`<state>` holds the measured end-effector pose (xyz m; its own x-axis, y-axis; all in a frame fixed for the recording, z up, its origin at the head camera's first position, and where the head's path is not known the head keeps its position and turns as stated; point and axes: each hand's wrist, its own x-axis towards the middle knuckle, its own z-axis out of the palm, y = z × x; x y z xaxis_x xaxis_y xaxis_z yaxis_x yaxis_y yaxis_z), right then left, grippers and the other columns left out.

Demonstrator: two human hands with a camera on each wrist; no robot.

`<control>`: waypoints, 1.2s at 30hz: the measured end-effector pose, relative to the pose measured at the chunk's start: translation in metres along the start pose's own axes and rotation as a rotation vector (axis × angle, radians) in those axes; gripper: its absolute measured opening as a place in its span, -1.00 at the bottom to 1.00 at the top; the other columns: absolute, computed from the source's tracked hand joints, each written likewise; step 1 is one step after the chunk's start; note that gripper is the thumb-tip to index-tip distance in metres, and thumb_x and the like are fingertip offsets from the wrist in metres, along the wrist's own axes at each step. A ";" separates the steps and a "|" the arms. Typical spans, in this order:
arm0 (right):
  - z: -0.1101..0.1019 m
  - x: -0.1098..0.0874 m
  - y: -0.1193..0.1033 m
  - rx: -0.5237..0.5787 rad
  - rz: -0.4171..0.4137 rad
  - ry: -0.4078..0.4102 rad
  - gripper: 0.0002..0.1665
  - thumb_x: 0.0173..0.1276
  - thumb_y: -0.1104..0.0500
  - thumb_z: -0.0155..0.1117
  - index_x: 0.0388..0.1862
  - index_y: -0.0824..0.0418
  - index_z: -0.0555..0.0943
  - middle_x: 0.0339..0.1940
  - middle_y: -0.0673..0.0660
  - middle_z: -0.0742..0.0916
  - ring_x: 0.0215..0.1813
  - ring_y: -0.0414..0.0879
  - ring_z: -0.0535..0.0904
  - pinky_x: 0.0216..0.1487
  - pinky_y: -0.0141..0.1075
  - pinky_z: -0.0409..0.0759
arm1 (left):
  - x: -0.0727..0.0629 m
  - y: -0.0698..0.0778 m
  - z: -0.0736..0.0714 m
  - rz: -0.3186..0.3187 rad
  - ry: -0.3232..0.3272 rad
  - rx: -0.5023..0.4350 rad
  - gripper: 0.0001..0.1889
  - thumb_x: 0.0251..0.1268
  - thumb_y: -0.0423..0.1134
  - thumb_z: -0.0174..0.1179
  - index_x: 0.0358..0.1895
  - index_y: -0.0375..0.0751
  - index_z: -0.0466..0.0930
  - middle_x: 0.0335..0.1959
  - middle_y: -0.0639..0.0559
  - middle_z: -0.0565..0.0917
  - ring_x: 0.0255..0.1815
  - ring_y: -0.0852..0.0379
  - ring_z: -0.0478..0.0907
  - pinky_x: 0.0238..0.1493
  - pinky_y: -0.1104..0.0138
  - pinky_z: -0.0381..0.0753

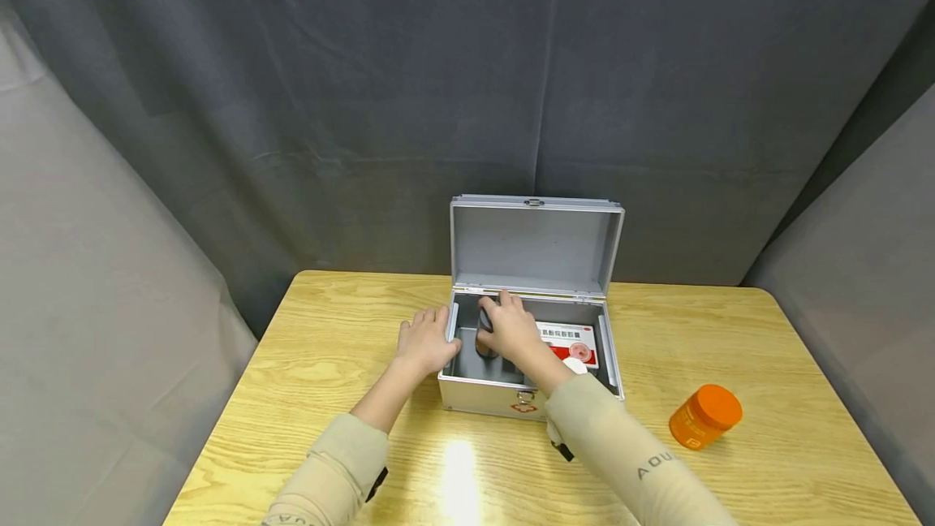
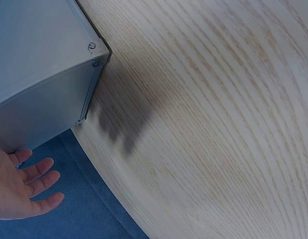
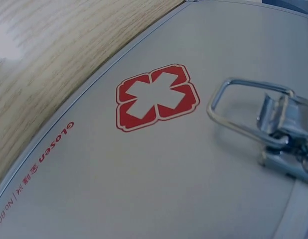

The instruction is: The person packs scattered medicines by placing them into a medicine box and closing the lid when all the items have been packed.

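Note:
A silver first-aid case (image 1: 478, 396) stands on the table with its lid up. My right hand (image 1: 514, 333) reaches into its left half and grips a dark bottle (image 1: 484, 345), fingers and thumb round its upper part. The left hand (image 1: 426, 339) rests at the left rim of the case. In the left wrist view, its fingers (image 2: 42, 191) are spread and relaxed beside the case wall. A white and red medicine box (image 1: 577, 337) lies in the right half of the case. Near it a white round top (image 1: 575, 365) shows, partly covered by my right forearm.
An orange jar (image 1: 705, 417) with an orange lid stands on the table right of the case. The raised lid (image 1: 536, 246) stands at the back, before a grey curtain. A metal latch (image 3: 248, 109) hangs on the case front, beside a red cross emblem (image 3: 139, 122).

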<state>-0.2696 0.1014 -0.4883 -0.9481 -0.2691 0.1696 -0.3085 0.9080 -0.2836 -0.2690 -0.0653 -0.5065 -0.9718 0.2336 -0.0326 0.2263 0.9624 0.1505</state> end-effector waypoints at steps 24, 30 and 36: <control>0.009 0.007 -0.006 -0.051 0.056 -0.078 -0.40 0.08 0.03 0.31 0.15 0.10 0.46 0.01 0.28 0.48 0.02 0.14 0.41 -0.23 0.02 0.54 | -0.002 0.001 -0.002 -0.003 0.000 -0.010 -0.33 0.13 0.11 0.03 0.28 -0.16 0.22 0.16 -0.17 0.41 0.18 -0.13 0.31 0.06 -0.05 0.30; 0.009 0.004 -0.007 -0.039 0.079 -0.079 -0.41 0.08 0.04 0.30 0.15 0.07 0.46 0.02 0.28 0.48 -0.01 0.16 0.42 -0.22 0.05 0.51 | -0.002 0.000 -0.001 -0.010 -0.014 -0.001 -0.32 0.15 0.12 0.02 0.31 -0.15 0.19 0.18 -0.15 0.40 0.21 -0.12 0.29 0.09 -0.05 0.29; 0.009 0.005 -0.007 -0.050 0.088 -0.084 -0.40 0.10 0.03 0.27 0.17 0.04 0.44 0.02 0.28 0.48 0.00 0.14 0.42 -0.20 0.03 0.51 | -0.002 0.001 -0.001 -0.007 -0.007 0.002 -0.33 0.13 0.13 0.00 0.27 -0.15 0.22 0.15 -0.14 0.42 0.17 -0.11 0.32 0.06 -0.03 0.31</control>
<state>-0.2726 0.0906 -0.4943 -0.9750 -0.2119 0.0662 -0.2218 0.9436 -0.2460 -0.2668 -0.0654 -0.5049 -0.9729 0.2278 -0.0409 0.2196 0.9643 0.1478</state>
